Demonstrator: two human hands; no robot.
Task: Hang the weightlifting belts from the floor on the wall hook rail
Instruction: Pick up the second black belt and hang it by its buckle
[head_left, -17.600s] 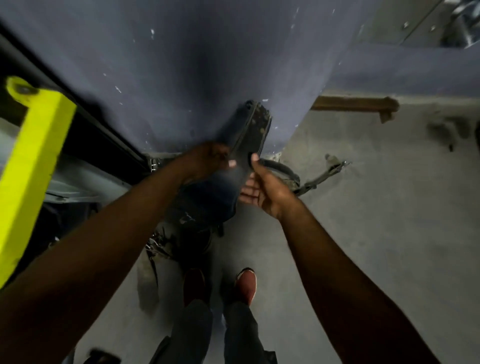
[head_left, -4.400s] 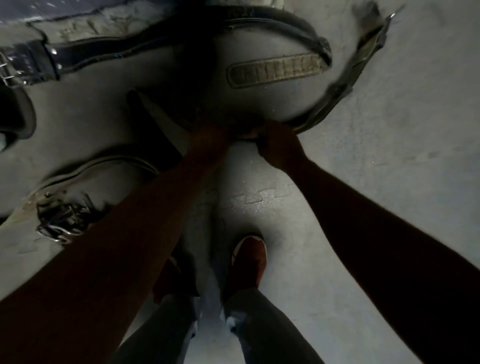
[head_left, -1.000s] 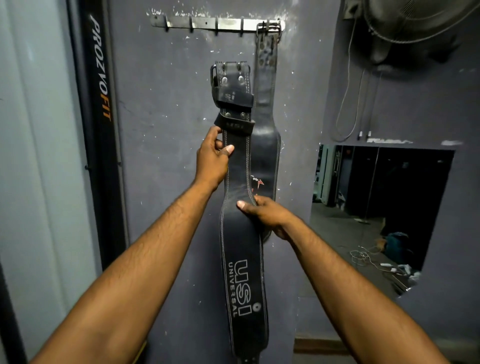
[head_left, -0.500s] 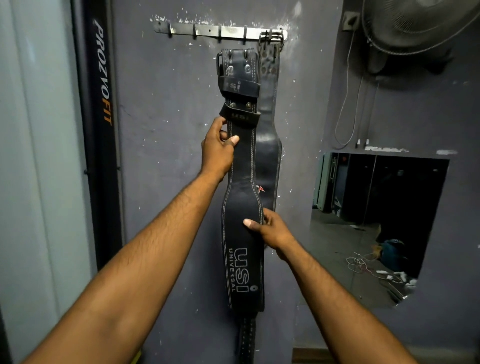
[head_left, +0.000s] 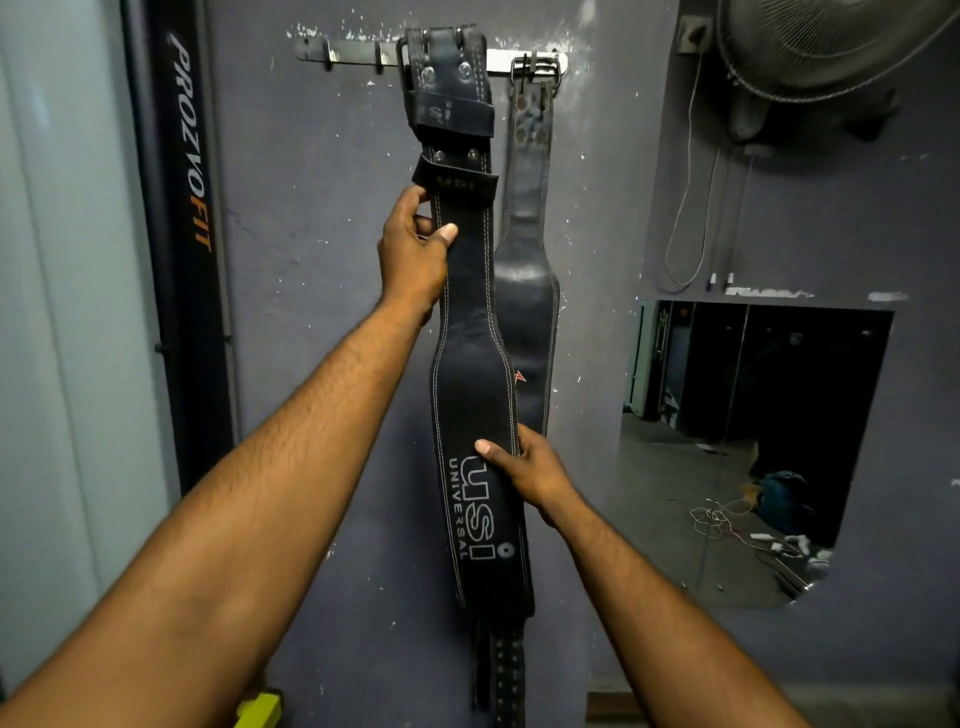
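I hold a black leather weightlifting belt (head_left: 470, 374) marked "USI UNIVERSAL" upright against the purple wall. Its buckle end covers the middle of the metal hook rail (head_left: 343, 52) near the top. My left hand (head_left: 413, 254) grips the belt's left edge just below its loop. My right hand (head_left: 524, 467) grips the wide part lower down, thumb on the front. A second, worn black belt (head_left: 527, 291) hangs by its buckle from the rail's right end, partly behind the first.
A black upright marked "PROZVOFIT" (head_left: 189, 208) stands left of the wall panel. A wall fan (head_left: 810, 47) with hanging cords is at the upper right. A wall opening (head_left: 748, 441) at the right shows another room with cables on its floor.
Both hands have raised the USI belt up the wall and a little left; its buckle end, below the rail a second ago, now overlaps the rail. The worn belt hangs unmoved.
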